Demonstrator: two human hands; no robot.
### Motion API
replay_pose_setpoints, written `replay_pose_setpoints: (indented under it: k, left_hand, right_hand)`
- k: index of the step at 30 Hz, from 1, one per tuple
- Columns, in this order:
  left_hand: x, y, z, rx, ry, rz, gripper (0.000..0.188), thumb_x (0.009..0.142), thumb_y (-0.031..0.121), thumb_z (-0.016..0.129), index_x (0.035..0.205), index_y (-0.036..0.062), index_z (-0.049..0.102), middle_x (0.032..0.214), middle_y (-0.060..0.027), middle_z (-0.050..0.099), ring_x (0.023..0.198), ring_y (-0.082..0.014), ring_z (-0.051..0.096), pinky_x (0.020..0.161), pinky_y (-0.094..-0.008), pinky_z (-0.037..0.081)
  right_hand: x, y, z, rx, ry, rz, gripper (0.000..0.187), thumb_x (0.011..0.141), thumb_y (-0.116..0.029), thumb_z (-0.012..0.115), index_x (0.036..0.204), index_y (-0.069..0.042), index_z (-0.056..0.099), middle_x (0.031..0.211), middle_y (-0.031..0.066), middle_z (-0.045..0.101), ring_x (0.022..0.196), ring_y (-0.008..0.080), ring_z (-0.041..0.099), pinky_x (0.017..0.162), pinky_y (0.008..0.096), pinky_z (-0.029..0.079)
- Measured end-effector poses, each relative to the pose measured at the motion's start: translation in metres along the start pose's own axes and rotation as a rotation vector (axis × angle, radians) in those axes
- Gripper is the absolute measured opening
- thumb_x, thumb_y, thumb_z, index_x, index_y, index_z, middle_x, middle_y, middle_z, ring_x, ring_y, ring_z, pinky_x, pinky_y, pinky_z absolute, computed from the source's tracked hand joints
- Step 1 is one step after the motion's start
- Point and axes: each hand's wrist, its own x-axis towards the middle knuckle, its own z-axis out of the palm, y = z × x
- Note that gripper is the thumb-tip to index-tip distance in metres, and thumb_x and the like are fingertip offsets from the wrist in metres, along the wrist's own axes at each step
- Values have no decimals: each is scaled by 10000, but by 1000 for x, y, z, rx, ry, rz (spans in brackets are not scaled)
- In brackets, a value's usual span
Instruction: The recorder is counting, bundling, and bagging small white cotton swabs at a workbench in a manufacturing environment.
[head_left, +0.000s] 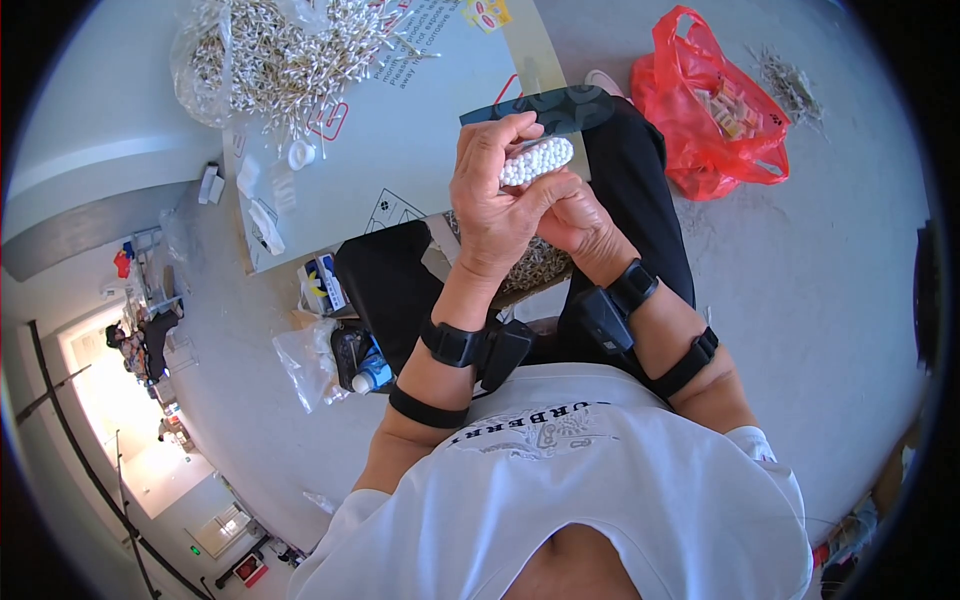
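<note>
A tight bundle of cotton swabs (537,161) is held between my two hands, its white tips facing up. My left hand (487,190) wraps round its left side, fingers curled over the far edge. From the right and below, my right hand (578,212) closes on it, thumb along the near side. A dark translucent plastic strip (560,112) sticks out just beyond my left fingers; whether it is gripped with the bundle I cannot tell. Under my wrists, an open carton with many loose swabs (538,268) sits between my legs, partly hidden by my forearms.
Ahead stands a pale board-topped surface (335,190) bearing a heap of loose swabs (290,60) in clear plastic and a white tape roll (300,154). A red plastic bag (690,155) with small packs rests on the floor at right, near scattered swabs (787,85). A blue bottle (372,372) lies left.
</note>
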Motion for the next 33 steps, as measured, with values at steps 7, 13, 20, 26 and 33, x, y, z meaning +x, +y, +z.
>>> replay_pose_setpoints:
  k: [7,13,20,26,33]
  left_hand:
    - [-1,-9,-5,135,-52,101,348,683,184,840,971,56,692,948,-62,680,921,-236,606,799,-331,513]
    - [-2,-10,-6,71,-54,61,345,699,179,835,981,49,687,951,-68,681,921,-226,615,809,-320,513]
    - [-4,-8,-7,-4,-47,-16,381,799,93,785,1132,5,624,1025,-75,684,961,-123,642,867,-260,506]
    - [-6,-12,-10,48,-3,-36,306,820,84,766,1092,5,649,986,-64,697,901,-106,643,806,-238,508]
    - [-7,-15,-10,55,1,-70,292,829,68,755,1093,-5,652,987,-60,689,904,-107,638,798,-229,504]
  right_hand:
    - [-1,3,-2,66,4,25,349,858,-84,696,1185,-51,581,1139,49,629,1074,189,615,983,349,474]
    - [-1,2,-2,25,-2,-13,335,870,-86,689,1187,-54,584,1118,46,636,1056,187,621,979,349,475]
    - [3,2,-10,47,16,-34,342,864,-75,692,1189,-56,588,1107,47,645,1023,188,631,945,360,491]
    - [4,3,-13,80,44,6,311,869,-10,669,1171,-47,605,1075,53,658,998,185,635,909,346,509]
    - [6,4,-13,83,79,-6,316,873,23,649,1180,-37,602,1082,72,657,990,189,645,914,348,521]
